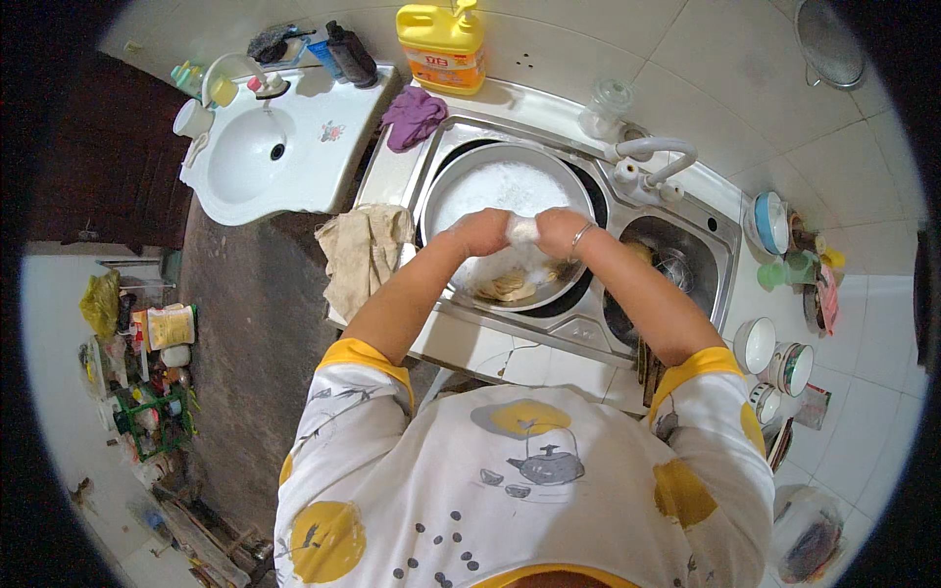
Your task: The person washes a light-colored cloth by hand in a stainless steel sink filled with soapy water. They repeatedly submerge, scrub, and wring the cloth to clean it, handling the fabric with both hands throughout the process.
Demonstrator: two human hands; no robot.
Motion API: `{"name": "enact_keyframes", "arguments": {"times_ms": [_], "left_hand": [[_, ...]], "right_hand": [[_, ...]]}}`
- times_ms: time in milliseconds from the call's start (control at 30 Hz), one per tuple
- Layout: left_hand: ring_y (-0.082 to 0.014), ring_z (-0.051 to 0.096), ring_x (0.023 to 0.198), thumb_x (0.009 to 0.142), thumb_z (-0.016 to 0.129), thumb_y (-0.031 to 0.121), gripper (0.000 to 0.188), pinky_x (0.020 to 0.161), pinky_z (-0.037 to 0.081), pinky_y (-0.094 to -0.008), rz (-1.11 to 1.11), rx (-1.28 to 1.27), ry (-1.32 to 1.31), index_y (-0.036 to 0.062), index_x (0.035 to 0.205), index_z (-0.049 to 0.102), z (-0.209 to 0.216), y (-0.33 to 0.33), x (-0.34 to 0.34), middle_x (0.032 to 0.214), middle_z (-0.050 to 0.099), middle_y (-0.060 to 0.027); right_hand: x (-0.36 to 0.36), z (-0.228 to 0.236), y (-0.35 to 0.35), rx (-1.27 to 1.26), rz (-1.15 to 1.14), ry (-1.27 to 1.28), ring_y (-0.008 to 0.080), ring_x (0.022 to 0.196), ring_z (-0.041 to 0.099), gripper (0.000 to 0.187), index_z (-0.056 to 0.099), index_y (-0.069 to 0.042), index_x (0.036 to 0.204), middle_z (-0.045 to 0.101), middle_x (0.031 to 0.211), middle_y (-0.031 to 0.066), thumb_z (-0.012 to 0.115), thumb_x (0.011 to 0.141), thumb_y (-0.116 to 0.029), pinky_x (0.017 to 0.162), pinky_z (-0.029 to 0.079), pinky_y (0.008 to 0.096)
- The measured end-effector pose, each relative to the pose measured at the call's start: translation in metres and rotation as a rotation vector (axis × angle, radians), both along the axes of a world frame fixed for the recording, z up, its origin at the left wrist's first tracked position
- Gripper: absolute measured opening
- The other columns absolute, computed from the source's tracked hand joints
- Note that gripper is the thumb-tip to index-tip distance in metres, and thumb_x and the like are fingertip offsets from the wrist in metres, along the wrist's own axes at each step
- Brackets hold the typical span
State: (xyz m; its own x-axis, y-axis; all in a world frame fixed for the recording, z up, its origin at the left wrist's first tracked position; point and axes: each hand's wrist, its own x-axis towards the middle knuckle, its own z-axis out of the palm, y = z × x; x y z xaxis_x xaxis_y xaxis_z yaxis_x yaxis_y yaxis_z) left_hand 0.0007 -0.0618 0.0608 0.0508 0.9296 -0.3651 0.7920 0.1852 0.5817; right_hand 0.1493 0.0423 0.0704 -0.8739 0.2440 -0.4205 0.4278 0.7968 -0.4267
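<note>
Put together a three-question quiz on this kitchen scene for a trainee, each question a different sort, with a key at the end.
1. True or false: the left hand and the right hand are both over the round grey basin.

2. Where does the purple cloth lie?
A) In the white washbasin
B) On the white counter, to the left of the round grey basin
C) Draped over the tap

3. Fill in the missing word: the bracelet is on the person's ____ wrist.

Key: 1. True; 2. B; 3. right.
</note>
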Motion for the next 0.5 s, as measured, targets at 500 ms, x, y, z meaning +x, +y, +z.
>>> {"name": "enact_keyframes", "arguments": {"times_ms": [500], "left_hand": [[-0.0193, 0.052, 0.055, 0.083, 0.047, 0.024, 0.021, 0.052, 0.043, -0.0297, 0.562, 0.14, -0.622, 0.0053, 0.092, 0.053, -0.019, -0.019, 0.005, 0.061, 0.052, -0.0068]], "right_hand": [[0.014, 0.016, -0.002, -0.124, -0.192, 0.498, 0.0334, 0.099, 0.048, 0.068, 0.031, -0.009, 0.125, 0.042, 0.118, 0.0204, 0.063, 0.065, -0.01, 0.085, 0.04, 0.038]]}}
